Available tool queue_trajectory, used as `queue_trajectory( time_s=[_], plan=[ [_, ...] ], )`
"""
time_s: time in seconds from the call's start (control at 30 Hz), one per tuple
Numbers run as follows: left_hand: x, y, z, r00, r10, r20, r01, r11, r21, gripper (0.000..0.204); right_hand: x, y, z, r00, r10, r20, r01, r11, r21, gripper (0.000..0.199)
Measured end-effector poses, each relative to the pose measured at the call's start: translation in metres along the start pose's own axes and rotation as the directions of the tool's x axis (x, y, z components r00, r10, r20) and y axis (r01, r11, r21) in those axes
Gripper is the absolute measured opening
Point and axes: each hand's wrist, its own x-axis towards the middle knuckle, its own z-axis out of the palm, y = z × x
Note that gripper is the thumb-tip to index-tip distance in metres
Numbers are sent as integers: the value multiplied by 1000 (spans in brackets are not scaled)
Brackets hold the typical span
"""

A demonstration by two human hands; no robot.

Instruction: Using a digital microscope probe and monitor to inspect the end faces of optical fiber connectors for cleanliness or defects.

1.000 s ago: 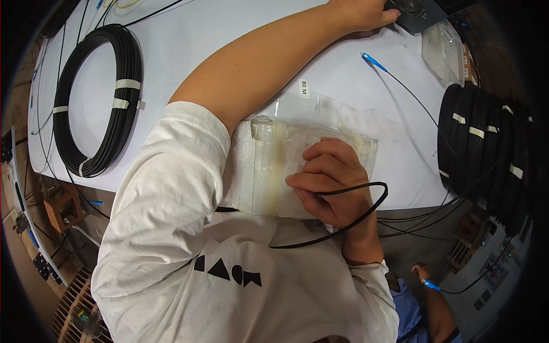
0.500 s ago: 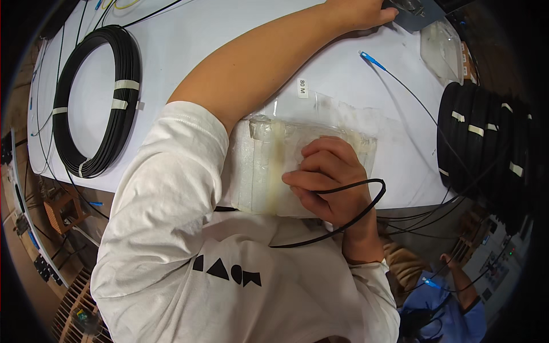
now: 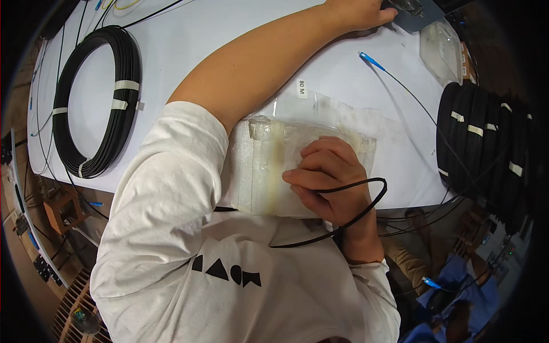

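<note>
Pinching a thin black cable against the bag, right hand fingers closed on it, loop trailing right of the bag. Beyond the bag, left hand resting on a grey device, finger state unclear.

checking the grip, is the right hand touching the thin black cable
Touching. The head view shows the right hand with its fingers curled around the thin black cable, which loops out past the wrist.

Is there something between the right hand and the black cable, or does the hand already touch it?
Nothing visible stands between them. The right hand already grips the thin black cable, which loops out beside the wrist, above a clear plastic pad at the table edge. The left hand reaches far forward to a grey device.
</note>
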Motion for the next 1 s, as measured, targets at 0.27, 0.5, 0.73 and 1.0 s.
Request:
queue_trajectory(
  time_s=[0.27, 0.5, 0.73, 1.0],
  plan=[
    [1, 3, 0, 1000, -14, 16, 14, 1000, -2, 64, -1, -1, -1, 1000, -4, -11, 4, 1000, 16, 30],
    [1, 9, -6, 994, -83, 69, 80, 996, 41, 63, 0, -2, -2, 1000, 3, 6, -3, 1000, 8, 28],
    [1, 6, -5, 996, -77, 52, 74, 996, 48, 64, 2, -5, -5, 999, -3, 37, 3, 1000, 13, 29],
    [1, 7, -4, 995, -82, 59, 80, 996, 28, 64, 2, -6, -6, 1000, 6, 19, -5, 1000, -5, 30]
  ],
)
